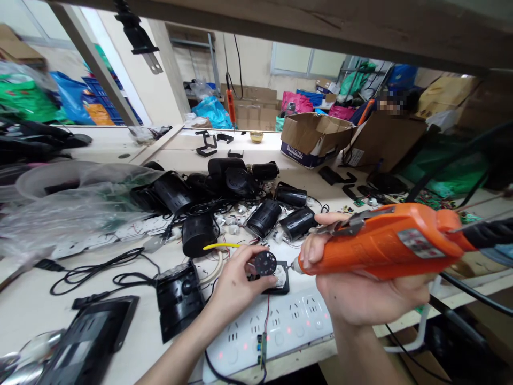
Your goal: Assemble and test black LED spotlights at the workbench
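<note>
My right hand [356, 299] is wrapped round an orange electric screwdriver [385, 243], which lies nearly level and points left. Its bit ends close to a small black frame [285, 286] with a white part [280, 275] in it; whether the bit touches is too small to tell. Between thumb and fingers, my left hand [240, 275] grips a round black disc with holes [265, 263], beside that frame. A thin red wire runs down to a small green circuit board [262, 350]. Under the frame lies a white power strip [288, 326] with red lights.
Several black cylindrical housings [262, 218] are heaped behind my hands. On the left are black panels [180, 299], coiled cords [96, 270] and clear plastic bags [72, 208]. An open cardboard box [315, 139] stands at the back. A plug [138, 35] hangs at upper left.
</note>
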`<state>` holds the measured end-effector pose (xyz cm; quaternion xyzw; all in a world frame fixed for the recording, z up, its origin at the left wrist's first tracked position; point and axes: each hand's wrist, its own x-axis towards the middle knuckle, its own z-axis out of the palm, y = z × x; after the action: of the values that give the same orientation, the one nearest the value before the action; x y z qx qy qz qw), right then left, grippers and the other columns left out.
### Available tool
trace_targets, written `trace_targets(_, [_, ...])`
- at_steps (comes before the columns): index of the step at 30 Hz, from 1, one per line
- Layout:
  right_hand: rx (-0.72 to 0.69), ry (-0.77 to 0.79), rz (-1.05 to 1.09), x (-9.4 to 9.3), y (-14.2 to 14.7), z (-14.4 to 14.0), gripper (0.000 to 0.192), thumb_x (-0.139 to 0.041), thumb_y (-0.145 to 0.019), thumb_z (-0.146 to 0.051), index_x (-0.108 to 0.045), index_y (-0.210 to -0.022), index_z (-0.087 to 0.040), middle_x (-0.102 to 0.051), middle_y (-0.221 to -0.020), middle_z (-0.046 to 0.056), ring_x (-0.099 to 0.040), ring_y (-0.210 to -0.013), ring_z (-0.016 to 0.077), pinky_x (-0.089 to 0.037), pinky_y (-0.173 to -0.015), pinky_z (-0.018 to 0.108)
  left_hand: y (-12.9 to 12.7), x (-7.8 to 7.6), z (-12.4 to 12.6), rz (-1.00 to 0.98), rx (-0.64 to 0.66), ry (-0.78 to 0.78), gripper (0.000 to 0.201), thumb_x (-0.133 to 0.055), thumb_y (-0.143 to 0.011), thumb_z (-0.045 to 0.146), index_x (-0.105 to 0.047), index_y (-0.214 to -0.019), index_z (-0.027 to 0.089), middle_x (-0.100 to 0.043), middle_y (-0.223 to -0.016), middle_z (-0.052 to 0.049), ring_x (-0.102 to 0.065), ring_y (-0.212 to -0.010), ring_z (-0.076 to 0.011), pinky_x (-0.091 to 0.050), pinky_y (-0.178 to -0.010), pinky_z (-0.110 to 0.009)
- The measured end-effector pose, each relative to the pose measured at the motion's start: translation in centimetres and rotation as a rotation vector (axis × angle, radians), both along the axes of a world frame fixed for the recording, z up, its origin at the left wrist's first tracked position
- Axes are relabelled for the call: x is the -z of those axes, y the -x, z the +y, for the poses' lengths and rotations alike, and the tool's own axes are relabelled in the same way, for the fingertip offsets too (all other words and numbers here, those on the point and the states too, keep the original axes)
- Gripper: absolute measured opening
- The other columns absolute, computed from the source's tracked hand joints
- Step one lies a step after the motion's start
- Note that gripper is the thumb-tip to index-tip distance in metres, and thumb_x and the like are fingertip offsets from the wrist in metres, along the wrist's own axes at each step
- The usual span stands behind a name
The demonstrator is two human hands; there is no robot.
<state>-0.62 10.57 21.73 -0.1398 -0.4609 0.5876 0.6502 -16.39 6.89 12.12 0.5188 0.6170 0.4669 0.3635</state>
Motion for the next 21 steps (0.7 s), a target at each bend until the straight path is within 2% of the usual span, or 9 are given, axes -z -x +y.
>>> trace_targets(2, [0.007,0.003,-0.011,0.1,0.1,0.1,0.059,-0.056,-0.076,-0.074,-0.071,-0.092,-0.019,-0.068,-0.075,0.009,-0.06,-0.053,0.0217,-0.046,-0.044,0.033,-0.2,0.1,0.0,0.125,0.042,-0.038,0.041,-0.08,-0.063,0.023,-0.067,-0.103,0.021,-0.063,-0.1,-0.004,-0.06,-0.087,-0.0204,-0.05,-0.071,-0.031])
trace_targets(5, [0.026,0.022,-0.012,0.2,0.1,0.3,0.054,-0.058,-0.076,-0.071,-0.073,-0.09,-0.021,-0.07,-0.082,0.009,-0.059,-0.052,0.0209,-0.046,-0.044,0.033,-0.4,0.3,0.0,0.171,0.089,-0.044,0.043,-0.08,-0.064,0.022,-0.067,-0.105,0.02,-0.061,-0.102,-0.005,-0.059,-0.089,-0.0208,-0.05,-0.072,-0.031])
trace_targets(9, [0.031,0.032,-0.036,0.3,0.1,0.5,0.056,-0.059,-0.074,-0.073,-0.074,-0.089,-0.021,-0.069,-0.074,0.008,-0.057,-0.05,0.0206,-0.042,-0.041,0.031,0.2,0.6,0.4,0.111,0.069,0.013,0.042,-0.08,-0.063,0.025,-0.068,-0.103,0.021,-0.062,-0.102,-0.005,-0.059,-0.087,-0.0208,-0.049,-0.072,-0.032])
trace_targets(14, [-0.033,0.011,-0.063,0.4,0.2,0.8,0.063,-0.058,-0.071,-0.078,-0.075,-0.091,-0.021,-0.067,-0.064,0.005,-0.053,-0.045,0.018,-0.042,-0.039,0.029,1.8,0.0,0.9,0.003,0.003,0.045,0.045,-0.079,-0.065,0.033,-0.068,-0.107,0.021,-0.063,-0.11,-0.007,-0.061,-0.093,-0.0233,-0.049,-0.075,-0.033])
trace_targets(17, [-0.086,0.013,-0.074,0.7,0.3,1.1,0.07,-0.053,-0.072,-0.08,-0.074,-0.093,-0.017,-0.064,-0.057,0.004,-0.052,-0.044,0.0175,-0.041,-0.039,0.028,1.1,0.0,0.6,0.074,0.077,0.027,0.044,-0.082,-0.061,0.028,-0.07,-0.102,0.022,-0.062,-0.108,-0.006,-0.059,-0.1,-0.0248,-0.048,-0.083,-0.036])
trace_targets(21, [-0.15,0.017,-0.057,1.0,0.4,1.3,0.066,-0.056,-0.072,-0.076,-0.073,-0.093,-0.015,-0.063,-0.058,0.004,-0.051,-0.043,0.0159,-0.04,-0.038,0.027,-0.5,0.9,0.1,0.186,0.159,-0.014,0.044,-0.083,-0.059,0.019,-0.069,-0.101,0.023,-0.062,-0.106,-0.005,-0.056,-0.104,-0.0257,-0.043,-0.095,-0.042])
